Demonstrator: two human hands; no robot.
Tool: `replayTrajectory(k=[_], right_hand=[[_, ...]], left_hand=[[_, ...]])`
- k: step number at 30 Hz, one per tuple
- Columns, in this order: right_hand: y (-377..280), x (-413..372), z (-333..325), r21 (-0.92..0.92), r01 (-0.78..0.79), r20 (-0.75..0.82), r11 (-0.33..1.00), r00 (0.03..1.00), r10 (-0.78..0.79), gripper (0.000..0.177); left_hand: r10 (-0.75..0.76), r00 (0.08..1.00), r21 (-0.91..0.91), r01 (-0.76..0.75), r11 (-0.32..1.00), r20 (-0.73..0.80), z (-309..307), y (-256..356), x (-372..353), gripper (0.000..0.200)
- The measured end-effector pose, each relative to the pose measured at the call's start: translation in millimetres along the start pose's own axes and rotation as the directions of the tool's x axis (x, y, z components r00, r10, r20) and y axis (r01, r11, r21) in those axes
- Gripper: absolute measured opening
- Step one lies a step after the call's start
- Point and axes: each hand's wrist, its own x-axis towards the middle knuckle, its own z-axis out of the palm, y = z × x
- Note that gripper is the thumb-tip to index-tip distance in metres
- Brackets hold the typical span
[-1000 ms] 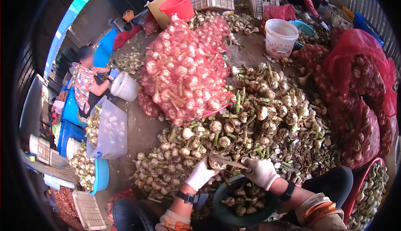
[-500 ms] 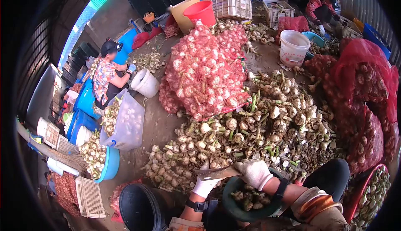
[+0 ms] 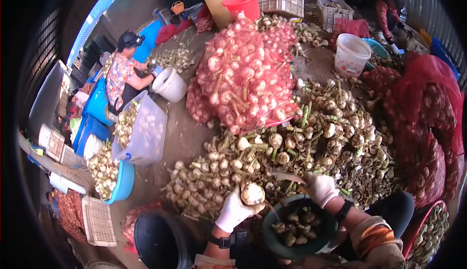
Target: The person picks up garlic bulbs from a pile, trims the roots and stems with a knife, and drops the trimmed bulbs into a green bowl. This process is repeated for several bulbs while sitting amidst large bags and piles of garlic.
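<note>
A large garlic bulb (image 3: 252, 193) is in my left hand (image 3: 233, 213), with its pale round side turned up and my gloved fingers around it. My right hand (image 3: 321, 189), also in a white glove, grips a knife (image 3: 288, 176) whose blade points left, apart from the bulb. Below and between my hands stands a dark green basin (image 3: 325, 232) with several garlic bulbs inside. Just beyond my hands spreads a heap of garlic (image 3: 214, 171) with stalks attached.
A black bucket (image 3: 158, 240) stands left of my knees. Red mesh sacks of garlic rise ahead (image 3: 243, 74) and at right (image 3: 430, 157). A co-worker (image 3: 127, 77) sits at left by a white bucket (image 3: 169, 85); another person (image 3: 384, 11) bends at the far right.
The knife has moved right and away from my left hand, where it lay across before. The bulb now shows plainly in my left hand. The view has shifted slightly.
</note>
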Motion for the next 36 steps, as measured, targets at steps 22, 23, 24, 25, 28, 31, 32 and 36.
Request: replayTrajectory(k=[22, 23, 24, 25, 28, 31, 32, 36], right_hand=[[9, -14, -28, 0.334, -0.145, 0.097, 0.931, 0.988, 0.119, 0.021], [12, -17, -27, 0.355, -0.119, 0.065, 0.927, 0.993, 0.102, 0.021], [12, -20, -27, 0.353, -0.124, 0.080, 0.927, 0.992, 0.102, 0.021], [12, -20, -27, 0.350, -0.131, 0.095, 0.927, 0.990, 0.104, 0.022], [13, -16, -29, 0.344, -0.141, 0.102, 0.928, 0.988, 0.113, 0.022], [24, -17, -24, 0.354, -0.199, 0.154, 0.914, 0.976, 0.153, 0.023], [27, -16, -23, 0.329, -0.231, 0.179, 0.915, 0.967, 0.180, 0.023], [41, -11, -18, 0.314, -0.317, 0.215, 0.895, 0.942, 0.258, 0.022]], left_hand=[[-0.059, 0.788, 0.494, -0.324, 0.807, 0.613, 37, -13, -9, 0.020], [-0.121, 0.807, 0.510, -0.241, 0.826, 0.578, 30, -20, 10, 0.021], [-0.170, 0.880, 0.500, -0.086, 0.862, 0.444, 21, -35, 30, 0.026], [-0.226, 0.927, 0.467, 0.065, 0.882, 0.299, 15, -51, 51, 0.033], [-0.191, 0.968, 0.686, 0.030, 0.727, 0.160, 14, -99, 115, 0.053], [-0.342, 0.932, 0.892, 0.051, 0.450, 0.120, 35, -160, 181, 0.059], [-0.352, 0.925, 0.906, 0.023, 0.424, 0.141, 40, -181, 195, 0.059], [-0.498, 0.846, 0.940, -0.010, 0.342, 0.191, 56, -219, 209, 0.043]])
